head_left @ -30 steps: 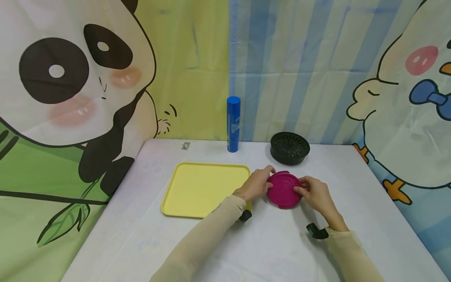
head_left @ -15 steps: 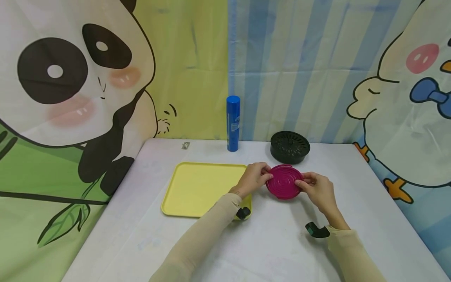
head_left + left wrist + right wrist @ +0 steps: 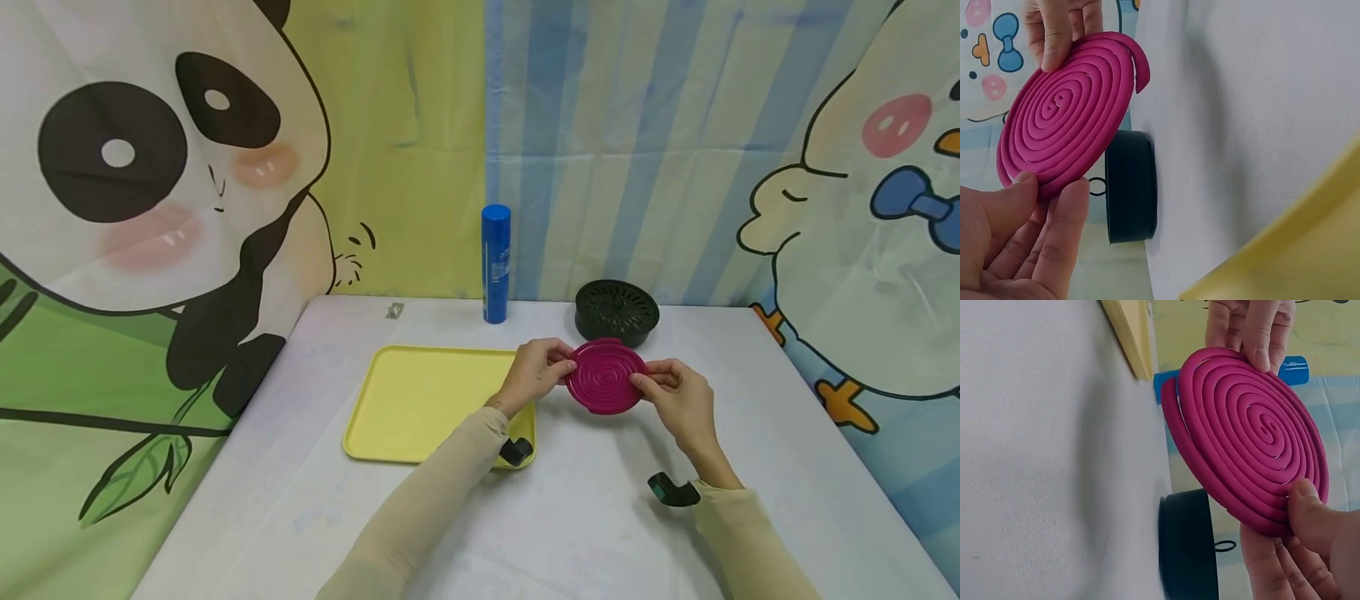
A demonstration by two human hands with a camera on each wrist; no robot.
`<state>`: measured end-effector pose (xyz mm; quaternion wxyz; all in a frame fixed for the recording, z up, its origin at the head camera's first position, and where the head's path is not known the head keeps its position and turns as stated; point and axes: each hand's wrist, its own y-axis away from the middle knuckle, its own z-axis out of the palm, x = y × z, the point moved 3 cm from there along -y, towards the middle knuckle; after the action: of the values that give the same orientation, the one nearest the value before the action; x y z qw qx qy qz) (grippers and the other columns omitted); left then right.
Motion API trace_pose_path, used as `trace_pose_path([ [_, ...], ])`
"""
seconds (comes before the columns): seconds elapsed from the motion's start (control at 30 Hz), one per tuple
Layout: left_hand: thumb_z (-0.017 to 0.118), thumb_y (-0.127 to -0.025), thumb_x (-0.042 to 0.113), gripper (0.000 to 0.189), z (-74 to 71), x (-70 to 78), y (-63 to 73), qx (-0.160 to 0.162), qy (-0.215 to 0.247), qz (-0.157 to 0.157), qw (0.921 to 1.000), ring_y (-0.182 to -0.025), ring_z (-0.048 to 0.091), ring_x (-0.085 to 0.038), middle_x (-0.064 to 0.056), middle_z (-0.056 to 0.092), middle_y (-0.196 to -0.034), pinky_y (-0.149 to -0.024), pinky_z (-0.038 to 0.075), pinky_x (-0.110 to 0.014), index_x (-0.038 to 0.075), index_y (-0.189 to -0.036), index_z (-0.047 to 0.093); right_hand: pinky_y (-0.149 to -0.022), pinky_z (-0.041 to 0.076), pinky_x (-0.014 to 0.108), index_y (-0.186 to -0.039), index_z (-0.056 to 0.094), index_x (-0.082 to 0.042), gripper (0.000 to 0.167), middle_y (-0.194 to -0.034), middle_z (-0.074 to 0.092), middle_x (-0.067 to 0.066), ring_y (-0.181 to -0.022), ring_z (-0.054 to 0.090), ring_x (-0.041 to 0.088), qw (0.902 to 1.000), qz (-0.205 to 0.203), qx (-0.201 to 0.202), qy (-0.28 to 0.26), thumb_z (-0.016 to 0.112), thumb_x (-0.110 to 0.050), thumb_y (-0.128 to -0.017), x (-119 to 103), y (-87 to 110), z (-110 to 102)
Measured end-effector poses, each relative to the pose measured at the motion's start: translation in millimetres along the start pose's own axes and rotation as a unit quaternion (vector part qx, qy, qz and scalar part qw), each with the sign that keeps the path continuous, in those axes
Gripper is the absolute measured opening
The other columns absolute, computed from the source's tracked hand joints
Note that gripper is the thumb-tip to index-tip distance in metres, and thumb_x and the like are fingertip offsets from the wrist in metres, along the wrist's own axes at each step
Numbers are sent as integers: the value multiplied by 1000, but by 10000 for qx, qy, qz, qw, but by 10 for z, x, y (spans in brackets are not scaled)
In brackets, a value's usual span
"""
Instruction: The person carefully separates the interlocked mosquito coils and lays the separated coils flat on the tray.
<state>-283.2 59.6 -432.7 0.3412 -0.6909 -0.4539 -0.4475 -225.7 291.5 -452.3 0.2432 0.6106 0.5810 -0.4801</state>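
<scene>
A pink mosquito coil point(image 3: 604, 377), a flat double spiral, is held up off the table, tilted with its face toward me. My left hand point(image 3: 534, 373) pinches its left edge between thumb and fingers. At the opposite edge, my right hand point(image 3: 681, 404) pinches it the same way. Both wrist views show the thumbs on the coil's face and the fingers behind; the coil's outer tail point(image 3: 1175, 406) stands slightly apart from the spiral. Just beyond the coil sits a round black coil holder point(image 3: 617, 310) with a slotted lid; a small ring point(image 3: 1097, 186) sticks out from it.
A yellow tray point(image 3: 420, 400) lies to the left, partly under my left forearm. At the back stand a blue spray can point(image 3: 496, 265) and a small metal piece point(image 3: 394, 311) lying flat. Printed curtains hang behind the white table point(image 3: 570, 533).
Both hands have lifted the coil off the table and moved it slightly away from me, tilting its face more toward me. The tray, can and black holder have stayed put.
</scene>
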Motion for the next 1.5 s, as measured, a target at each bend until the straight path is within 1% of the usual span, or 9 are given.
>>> trace_pose_path([
  [0.1,68,-96,7,11,-8,-7,-3,86,11,78,9999,-77,68,-9,-5,72,-92,-72,61,-27,5,-107,71,-67,59,18,-109,68,4,27,-97,74,22,-74,72,2,9998,-93,-28,-161,75,-15,-92,-20,6,-5],
  [0.2,69,-96,6,10,-21,-16,-8,164,10,171,9997,-77,69,-10,-5,73,-91,-70,61,-25,5,-105,72,-69,59,19,-112,70,4,26,-104,73,23,-78,72,0,9997,-216,-56,-134,73,-14,-93,-36,13,-15],
  [0.27,69,-95,6,11,-25,-18,-11,183,51,201,9996,-78,69,-11,-5,73,-92,-72,62,-27,5,-106,72,-69,59,19,-113,71,3,25,-106,73,23,-79,71,-1,9996,-268,-27,-59,72,-14,-94,-43,15,-23],
  [0.37,69,-95,6,13,-30,-15,-13,181,106,205,9996,-79,70,-12,-6,74,-94,-73,62,-29,5,-108,73,-68,58,18,-113,72,2,25,-106,74,22,-77,71,-2,9996,-271,96,-5,72,-14,-94,-51,15,-30],
  [0.6,65,-98,6,17,-39,-23,-27,203,71,276,9994,-79,69,-9,-6,75,-100,-70,59,-20,6,-113,73,-68,58,17,-113,72,3,26,-106,74,22,-76,70,-4,9993,-237,304,-34,73,-14,-93,-58,13,-33],
  [0.73,65,-98,5,17,-44,-20,-27,242,97,324,9991,-79,69,-9,-6,75,-99,-71,60,-22,6,-112,73,-68,57,16,-111,72,2,25,-104,74,22,-76,70,-3,9989,-249,385,-48,74,-15,-93,-60,19,-34],
  [0.87,65,-98,5,17,-48,-16,-20,294,128,277,9991,-79,69,-9,-7,75,-99,-72,61,-25,6,-112,74,-68,57,16,-109,73,1,23,-102,74,22,-75,71,-3,9984,-321,467,-80,74,-15,-92,-71,24,-36],
  [1.13,66,-97,6,16,-54,-2,-11,347,123,190,9991,-78,70,-8,-6,75,-100,-71,61,-23,5,-112,74,-69,57,15,-106,73,1,19,-101,74,21,-77,70,-5,9967,-521,558,-267,74,-10,-92,-80,30,-36],
  [1.5,66,-98,6,16,-65,-9,-25,372,150,94,9992,-77,70,-7,-5,74,-98,-69,60,-22,5,-111,73,-72,55,9,-104,73,0,14,-101,74,19,-81,69,-9,9947,-855,509,-251,73,-8,-92,-92,40,-38],
])
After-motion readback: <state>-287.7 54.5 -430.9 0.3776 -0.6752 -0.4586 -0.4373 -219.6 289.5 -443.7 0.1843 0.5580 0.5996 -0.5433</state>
